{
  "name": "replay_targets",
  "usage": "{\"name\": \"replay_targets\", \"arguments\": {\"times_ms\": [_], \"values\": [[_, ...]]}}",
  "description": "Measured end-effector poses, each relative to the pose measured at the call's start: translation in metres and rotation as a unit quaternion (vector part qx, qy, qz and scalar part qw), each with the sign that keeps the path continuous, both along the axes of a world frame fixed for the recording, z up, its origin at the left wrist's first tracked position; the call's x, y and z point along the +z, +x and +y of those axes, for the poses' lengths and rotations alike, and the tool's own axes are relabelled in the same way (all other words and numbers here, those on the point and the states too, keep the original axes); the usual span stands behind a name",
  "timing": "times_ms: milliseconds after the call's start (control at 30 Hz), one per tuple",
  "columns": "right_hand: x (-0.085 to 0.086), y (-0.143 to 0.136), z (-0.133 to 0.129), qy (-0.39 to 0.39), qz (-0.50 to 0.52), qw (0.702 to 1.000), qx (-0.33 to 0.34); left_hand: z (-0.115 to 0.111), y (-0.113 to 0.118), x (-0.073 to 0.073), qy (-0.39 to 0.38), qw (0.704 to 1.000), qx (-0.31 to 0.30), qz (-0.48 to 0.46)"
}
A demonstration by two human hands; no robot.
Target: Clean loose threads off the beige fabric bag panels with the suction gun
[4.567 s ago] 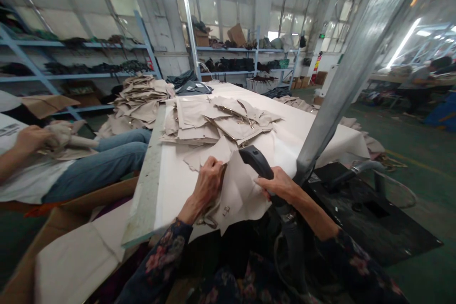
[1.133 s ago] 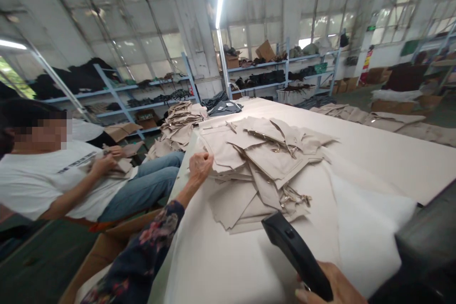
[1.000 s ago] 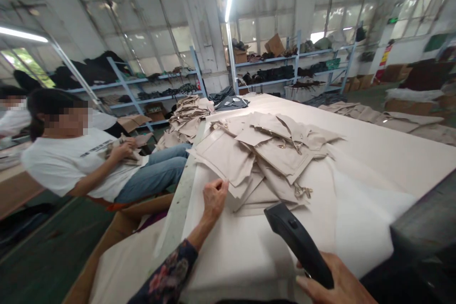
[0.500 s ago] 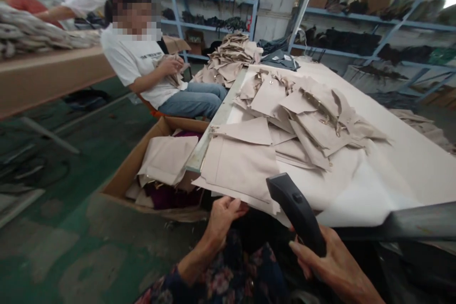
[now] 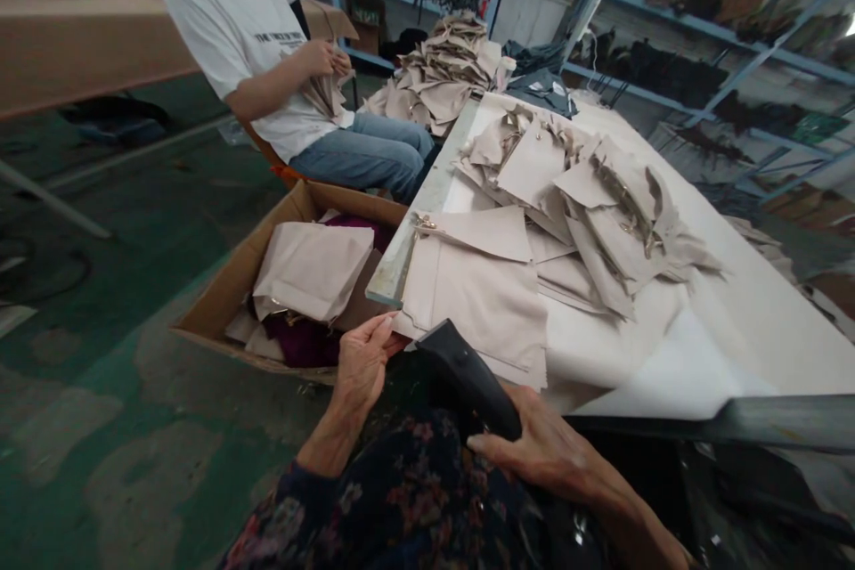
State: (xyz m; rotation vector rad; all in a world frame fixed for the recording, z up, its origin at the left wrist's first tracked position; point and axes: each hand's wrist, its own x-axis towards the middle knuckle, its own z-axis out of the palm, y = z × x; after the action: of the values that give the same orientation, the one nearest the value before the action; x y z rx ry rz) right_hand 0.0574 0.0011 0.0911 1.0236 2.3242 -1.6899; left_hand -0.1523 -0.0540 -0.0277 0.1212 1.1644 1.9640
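Observation:
My left hand (image 5: 366,365) pinches the near left corner of a beige fabric piece (image 5: 474,303), which lies at the table's front edge. My right hand (image 5: 534,436) is wrapped round a black electric clipper (image 5: 468,374). Its head sits at the near edge of the fabric, close to my left fingers; whether it touches the cloth I cannot tell. Another beige piece with a metal fitting at its end (image 5: 487,232) lies across the back of the held one. Behind it is a heap of beige pieces (image 5: 601,205), some with metal fittings.
A cardboard box (image 5: 220,294) with beige and purple cloth stands on the floor, left of the white-covered table (image 5: 754,303). Beyond it a co-worker in a white shirt (image 5: 260,62) sits handling beige cloth. Another beige pile (image 5: 441,71) and shelves (image 5: 668,18) are farther back.
My left hand has moved left along the fabric's edge to its corner. The clipper has come left with my right hand, its head now near that corner. The view has tilted down.

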Motion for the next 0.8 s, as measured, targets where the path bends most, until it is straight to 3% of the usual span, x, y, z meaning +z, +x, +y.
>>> {"name": "replay_targets", "arguments": {"times_ms": [267, 433, 600, 800], "values": [[-0.010, -0.039, 0.020, -0.029, -0.029, 0.999, -0.009, -0.003, 0.009, -0.008, 0.017, 0.998, -0.055, 0.020], [-0.001, -0.018, 0.032, -0.010, -0.035, 0.998, -0.051, -0.002, 0.011, -0.007, 0.040, 0.999, -0.019, -0.017], [0.006, 0.011, 0.021, -0.009, -0.060, 0.996, -0.059, -0.002, 0.011, -0.004, 0.047, 0.999, -0.011, -0.020], [-0.005, -0.014, 0.001, 0.004, -0.038, 0.999, -0.006, -0.007, 0.018, -0.003, -0.014, 1.000, -0.006, 0.014]]}}
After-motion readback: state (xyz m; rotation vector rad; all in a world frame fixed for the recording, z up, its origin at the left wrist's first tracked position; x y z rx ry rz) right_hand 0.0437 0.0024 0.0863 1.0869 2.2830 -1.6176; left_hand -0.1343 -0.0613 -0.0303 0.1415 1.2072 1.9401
